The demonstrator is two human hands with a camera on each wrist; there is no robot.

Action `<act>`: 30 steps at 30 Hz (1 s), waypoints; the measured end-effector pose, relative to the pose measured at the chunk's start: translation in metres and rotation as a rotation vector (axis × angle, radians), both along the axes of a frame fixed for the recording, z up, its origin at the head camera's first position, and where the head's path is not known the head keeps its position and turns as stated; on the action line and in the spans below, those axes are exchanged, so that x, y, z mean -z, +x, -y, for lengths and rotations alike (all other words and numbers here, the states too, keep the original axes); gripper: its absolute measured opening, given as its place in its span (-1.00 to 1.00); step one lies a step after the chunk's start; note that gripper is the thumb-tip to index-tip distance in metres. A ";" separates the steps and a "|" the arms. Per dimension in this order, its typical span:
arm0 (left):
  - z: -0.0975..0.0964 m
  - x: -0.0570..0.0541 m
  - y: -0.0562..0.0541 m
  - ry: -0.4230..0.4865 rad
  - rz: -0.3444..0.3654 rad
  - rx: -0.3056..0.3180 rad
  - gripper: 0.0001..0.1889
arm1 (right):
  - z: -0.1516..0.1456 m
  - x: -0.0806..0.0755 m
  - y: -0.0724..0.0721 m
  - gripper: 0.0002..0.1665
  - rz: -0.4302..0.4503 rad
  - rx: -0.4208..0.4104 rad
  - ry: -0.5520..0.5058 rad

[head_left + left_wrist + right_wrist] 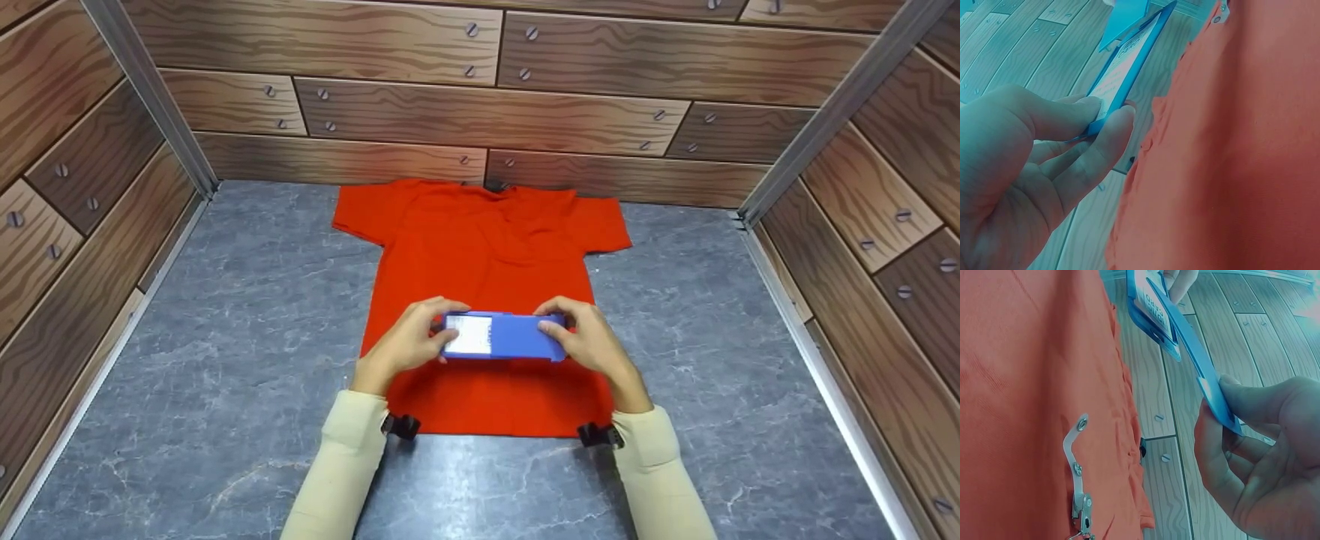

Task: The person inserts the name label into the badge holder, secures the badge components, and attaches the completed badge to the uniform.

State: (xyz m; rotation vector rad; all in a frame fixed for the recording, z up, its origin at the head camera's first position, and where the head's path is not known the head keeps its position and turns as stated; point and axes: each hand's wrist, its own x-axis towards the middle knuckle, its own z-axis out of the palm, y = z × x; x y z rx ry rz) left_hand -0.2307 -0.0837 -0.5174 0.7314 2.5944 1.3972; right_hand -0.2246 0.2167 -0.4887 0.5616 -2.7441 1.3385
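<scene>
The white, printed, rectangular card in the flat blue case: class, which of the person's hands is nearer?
Left. The left hand grips the flat blue case at the end with the white card; the right hand grips the opposite, plain blue end, away from the card.

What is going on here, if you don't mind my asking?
A person's left hand and right hand hold a flat blue rectangular card holder above a red short-sleeved fabric T-shirt, which lies spread on a grey marbled surface. The left pinches the part with a white printed card; the right pinches a plain blue flat part. The wrist views show these two parts not closed flat together.
</scene>
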 end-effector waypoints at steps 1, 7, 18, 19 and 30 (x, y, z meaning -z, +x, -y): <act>0.000 0.000 0.000 0.009 0.011 0.002 -0.60 | 0.000 0.000 0.000 -0.88 0.000 0.004 -0.002; -0.001 -0.001 0.002 0.012 0.020 0.007 -0.61 | 0.000 0.000 0.000 -0.89 -0.002 0.019 -0.001; 0.000 -0.002 0.002 -0.001 0.023 -0.001 -0.60 | 0.000 0.002 -0.001 -0.88 -0.005 0.024 0.015; 0.000 -0.002 0.002 0.003 0.027 0.000 -0.60 | 0.000 0.002 -0.001 -0.88 -0.004 0.024 0.018; 0.001 -0.001 0.001 0.014 0.018 -0.009 -0.61 | -0.002 0.003 -0.002 -0.88 0.002 0.030 0.008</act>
